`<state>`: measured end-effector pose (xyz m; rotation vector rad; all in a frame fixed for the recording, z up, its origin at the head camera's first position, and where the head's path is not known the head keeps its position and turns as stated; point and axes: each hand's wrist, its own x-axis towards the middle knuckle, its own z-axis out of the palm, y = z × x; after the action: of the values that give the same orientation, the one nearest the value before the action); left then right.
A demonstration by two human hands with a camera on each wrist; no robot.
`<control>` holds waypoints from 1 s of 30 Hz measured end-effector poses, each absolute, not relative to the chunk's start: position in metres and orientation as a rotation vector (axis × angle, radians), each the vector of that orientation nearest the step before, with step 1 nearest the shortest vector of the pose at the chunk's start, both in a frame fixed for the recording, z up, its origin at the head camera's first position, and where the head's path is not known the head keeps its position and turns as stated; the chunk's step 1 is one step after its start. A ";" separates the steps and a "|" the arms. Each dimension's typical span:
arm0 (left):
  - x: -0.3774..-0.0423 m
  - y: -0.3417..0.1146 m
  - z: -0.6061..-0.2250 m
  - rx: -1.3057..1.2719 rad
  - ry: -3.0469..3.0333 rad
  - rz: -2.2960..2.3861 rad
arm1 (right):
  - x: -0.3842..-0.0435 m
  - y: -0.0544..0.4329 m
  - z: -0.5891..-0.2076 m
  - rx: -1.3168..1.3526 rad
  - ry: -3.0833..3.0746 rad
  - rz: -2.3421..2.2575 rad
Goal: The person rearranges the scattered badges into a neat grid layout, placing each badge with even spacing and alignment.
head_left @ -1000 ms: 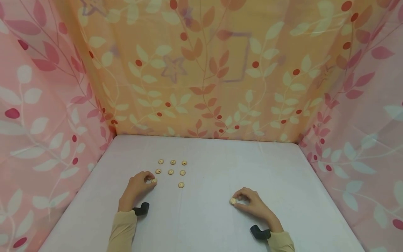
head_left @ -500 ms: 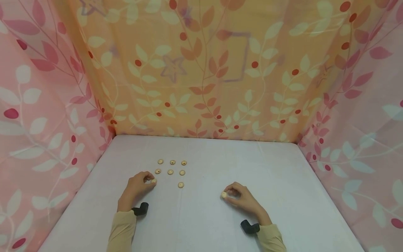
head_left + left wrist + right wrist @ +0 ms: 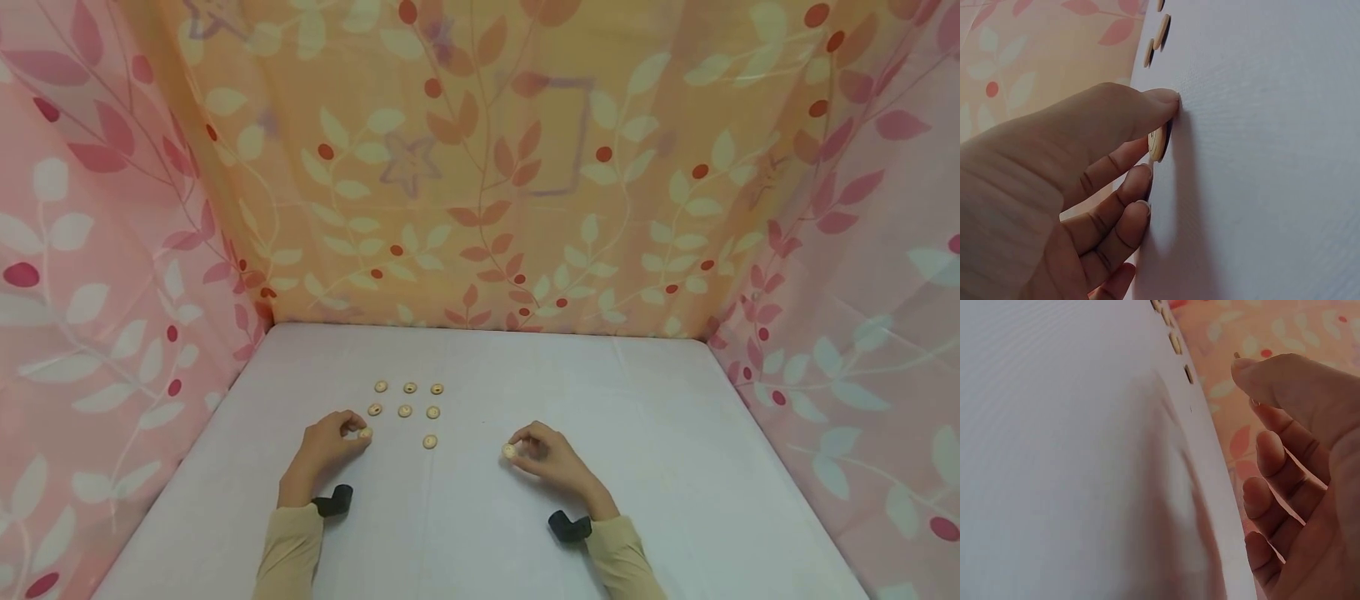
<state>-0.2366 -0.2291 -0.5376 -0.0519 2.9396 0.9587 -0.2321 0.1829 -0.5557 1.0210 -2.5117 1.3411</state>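
Observation:
My left hand (image 3: 327, 442) pinches a small round wooden disc (image 3: 365, 433) between thumb and fingers at the table surface. In the left wrist view the thumb tip meets the cloth and partly covers that disc (image 3: 1157, 142). Off to the right, my right hand (image 3: 555, 460) holds another wooden disc (image 3: 509, 451) between thumb and index finger, above the table. Only a thin edge of this disc (image 3: 1237, 356) shows in the right wrist view. Between the hands lies a single disc (image 3: 430, 442). Behind it several more discs (image 3: 405, 411) form two rows, some with dark marks.
A white cloth covers the table (image 3: 675, 467). Patterned curtains hang behind it (image 3: 480, 250) and along both sides. Each wrist carries a black camera mount (image 3: 570, 527).
My right hand has moved left and slightly farther from me, carrying its wooden disc toward the rows. The left hand stays at the same spot with its disc.

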 end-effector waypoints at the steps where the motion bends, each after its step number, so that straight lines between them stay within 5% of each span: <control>1: -0.237 -0.229 -0.538 -0.057 2.937 0.962 | -0.233 0.180 -0.555 1.017 -2.513 1.345; 30: -0.239 -0.232 -0.547 -0.051 2.960 0.970 | -0.241 0.115 -0.560 0.863 -2.650 1.334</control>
<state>-0.2394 -0.2320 -0.5466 -0.0513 2.9605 0.9697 -0.2408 0.1151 -0.5599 0.8628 -2.6500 1.3336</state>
